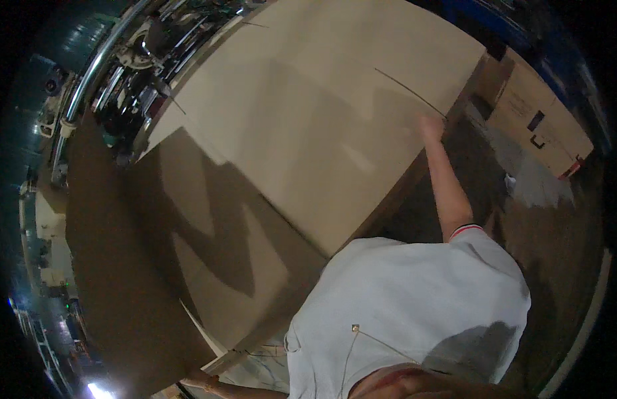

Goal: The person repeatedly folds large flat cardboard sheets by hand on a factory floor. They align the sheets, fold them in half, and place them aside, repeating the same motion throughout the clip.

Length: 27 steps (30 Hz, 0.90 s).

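— Closest to the lens is the front of my pale grey shirt [415, 306], with a thin cord hanging down it; what do you see past that?

— A very large flat sheet of cardboard [308, 133], tan, tilted across most of the view. Where is it resting?

— Its far upper edge lies against the machine [142, 66], the one with the chrome rails and dark rollers at the upper left. Its near edge comes down to my waist. It has slits cut in from the edge, one just by my right hand [431, 126].

— What is that hand doing?

— My arm is stretched out and the hand sits on the right edge of the sheet, fingers laid flat against it as far as I can tell; whether they curl round the edge I cannot say. My left hand [205, 382] is low at the bottom of the view, by the near corner of the sheet, with a band on the wrist; its grip is too dark and small to read.

— How far along does it look?

— I judge the sheet is lifted and carried at both sides, partly over the machine but not yet lying flat or squared to it.

— Anything in the way?

— A darker brown board [116, 279] lies at the left beside the sheet. A closed carton [541, 126] stands on the floor [548, 219] to the right, well apart from my arm, with a scrap of white paper [510, 181] near it
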Tool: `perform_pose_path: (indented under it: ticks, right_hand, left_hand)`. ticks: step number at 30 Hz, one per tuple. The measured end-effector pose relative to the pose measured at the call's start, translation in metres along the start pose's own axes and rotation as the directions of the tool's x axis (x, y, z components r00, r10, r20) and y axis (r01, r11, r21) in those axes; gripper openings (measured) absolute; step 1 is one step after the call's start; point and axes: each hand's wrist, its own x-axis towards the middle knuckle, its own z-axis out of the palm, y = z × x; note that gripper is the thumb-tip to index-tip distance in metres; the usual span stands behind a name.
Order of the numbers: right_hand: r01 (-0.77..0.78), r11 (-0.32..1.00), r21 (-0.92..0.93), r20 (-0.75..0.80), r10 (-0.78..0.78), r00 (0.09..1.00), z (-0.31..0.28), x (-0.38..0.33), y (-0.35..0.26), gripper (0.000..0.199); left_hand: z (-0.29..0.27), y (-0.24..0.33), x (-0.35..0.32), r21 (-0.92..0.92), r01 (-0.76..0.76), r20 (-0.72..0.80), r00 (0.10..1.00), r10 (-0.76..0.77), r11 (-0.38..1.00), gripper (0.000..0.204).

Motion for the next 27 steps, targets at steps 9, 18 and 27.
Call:
perform_pose_path:
  ticks: [9,18,27]
  right_hand:
    - [0.147,0.859,0.491,0.049,-0.196,0.979,0.039,0.063,0.033,0.037]
    - [-0.499,0.415,0.760,0.469,0.181,0.865,-0.032,0.007,-0.019,0.052]
    - [-0.492,0.473,0.731,0.628,-0.185,0.756,-0.054,0.045,0.011,0.057]
  left_hand:
    - [-0.020,0.013,0.076,-0.101,-0.002,0.133,0.991,0.015,0.995,0.036]
    - [-0.030,0.034,0.113,-0.012,0.073,0.126,0.990,-0.071,0.997,0.039]
    - [-0.006,0.101,0.069,-0.363,-0.284,-0.117,0.959,0.259,0.887,0.034]
